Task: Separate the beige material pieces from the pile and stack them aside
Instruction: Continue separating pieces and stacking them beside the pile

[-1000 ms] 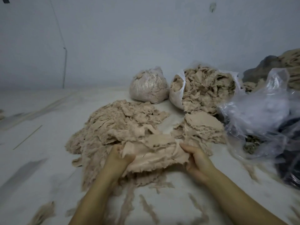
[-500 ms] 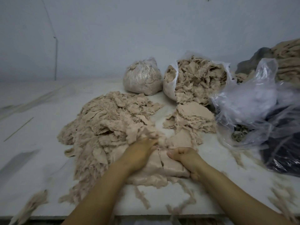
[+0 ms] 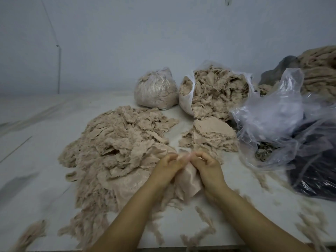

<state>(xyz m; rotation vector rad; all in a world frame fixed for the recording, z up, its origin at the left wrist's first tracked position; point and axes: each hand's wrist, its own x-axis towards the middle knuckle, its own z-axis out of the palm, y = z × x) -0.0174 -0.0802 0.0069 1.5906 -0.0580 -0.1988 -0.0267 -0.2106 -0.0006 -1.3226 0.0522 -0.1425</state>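
1. Beige fabric piece (image 3: 187,180), a soft frayed scrap of thin cloth, hangs between both hands just above the white tabletop (image 3: 36,160), at the near right edge of the big loose pile of beige scraps (image 3: 116,142).
2. Left hand (image 3: 168,165) and right hand (image 3: 207,167) sit close together, fingertips nearly touching, each pinching the scrap's upper edge; the fingers are curled narrow on the cloth.
3. Risk: the scrap's left side seems to run on under neighbouring scraps, so lifting could drag extra pieces along, or tear the frayed edge if pulled sharply.
4. Risk: a pinch this small on limp cloth may slip, dropping it back into the pile.
5. Risk: the neat stack of flat beige pieces (image 3: 211,135) lies just beyond the hands, beside the crumpled clear plastic bag (image 3: 272,120); a careless placement could knock it askew.
6. Orientation: the scrap droops from the pinched edge toward the person, so its long axis runs roughly away-to-near, its bunched top pointing toward the stack. Its true outline is hidden by folds.
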